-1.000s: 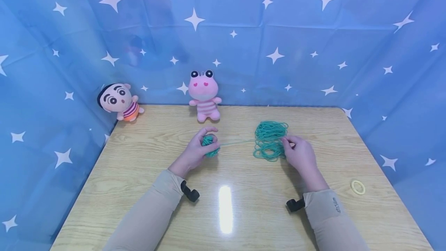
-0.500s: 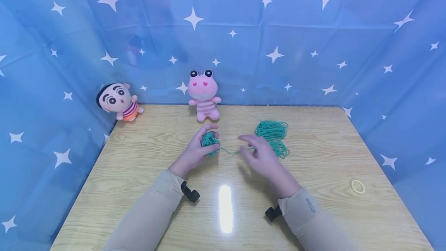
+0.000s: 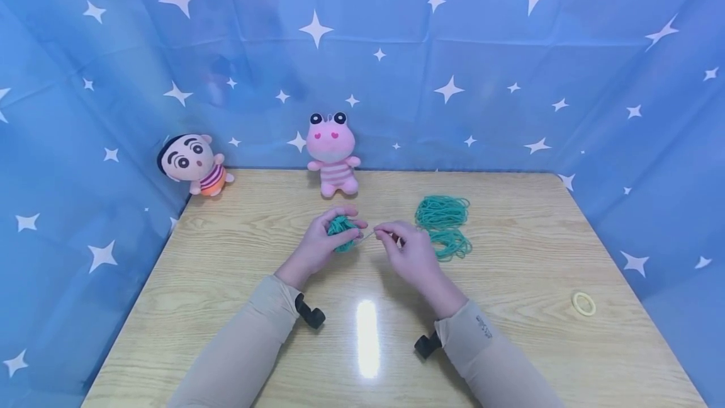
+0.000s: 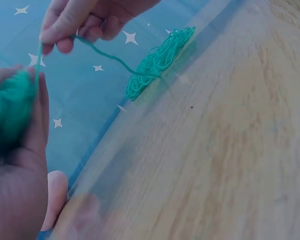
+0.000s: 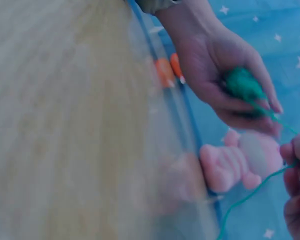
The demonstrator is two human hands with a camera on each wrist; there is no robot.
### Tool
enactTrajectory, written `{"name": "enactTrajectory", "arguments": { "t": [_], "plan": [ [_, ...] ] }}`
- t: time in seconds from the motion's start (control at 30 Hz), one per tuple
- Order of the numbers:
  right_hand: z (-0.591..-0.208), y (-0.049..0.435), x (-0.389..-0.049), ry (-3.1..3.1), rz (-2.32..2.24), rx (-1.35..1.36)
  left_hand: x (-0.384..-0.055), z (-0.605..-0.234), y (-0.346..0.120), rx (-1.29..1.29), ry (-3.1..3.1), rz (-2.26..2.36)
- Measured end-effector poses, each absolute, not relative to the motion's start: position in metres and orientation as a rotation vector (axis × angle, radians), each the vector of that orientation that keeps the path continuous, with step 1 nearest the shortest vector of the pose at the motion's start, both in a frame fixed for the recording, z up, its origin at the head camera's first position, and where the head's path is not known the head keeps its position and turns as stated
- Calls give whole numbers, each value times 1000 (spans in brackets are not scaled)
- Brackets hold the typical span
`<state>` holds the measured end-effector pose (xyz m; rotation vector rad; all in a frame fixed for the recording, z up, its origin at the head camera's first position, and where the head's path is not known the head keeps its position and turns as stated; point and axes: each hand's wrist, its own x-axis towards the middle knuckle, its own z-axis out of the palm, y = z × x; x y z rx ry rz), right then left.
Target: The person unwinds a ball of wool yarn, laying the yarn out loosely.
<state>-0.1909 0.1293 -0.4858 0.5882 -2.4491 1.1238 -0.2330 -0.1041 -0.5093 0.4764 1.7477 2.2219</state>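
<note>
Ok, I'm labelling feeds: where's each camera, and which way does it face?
Head: on the head, facing forward and down at the table; left hand, right hand and sleeves show.
Left wrist: on that wrist, facing the yarn ball in the left hand; the right hand shows.
Right wrist: on that wrist, facing across to the left hand; right hand at the edge.
Wrist views share the yarn ball and strand.

Blue cloth [image 3: 487, 49], creased and printed with white four-pointed stars [image 3: 316, 29], hangs beyond the left hand [image 3: 320, 243] and along both sides. A table [image 3: 226, 244] with pale wood grain extends beneath that hand; nearer the camera than the hand, its surface bears an elongated white reflection [image 3: 367, 339].
</note>
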Motion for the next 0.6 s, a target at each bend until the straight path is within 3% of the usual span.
{"name": "enactTrajectory", "arguments": {
  "t": [0.27,0.6],
  "plan": [
    [-481,146,-195,-2331,1226,495,-233,-509,-104,294,1855,2194],
    [-475,172,-201,-2263,1251,372,-231,-506,-105,410,1908,2097]
  ]
}}
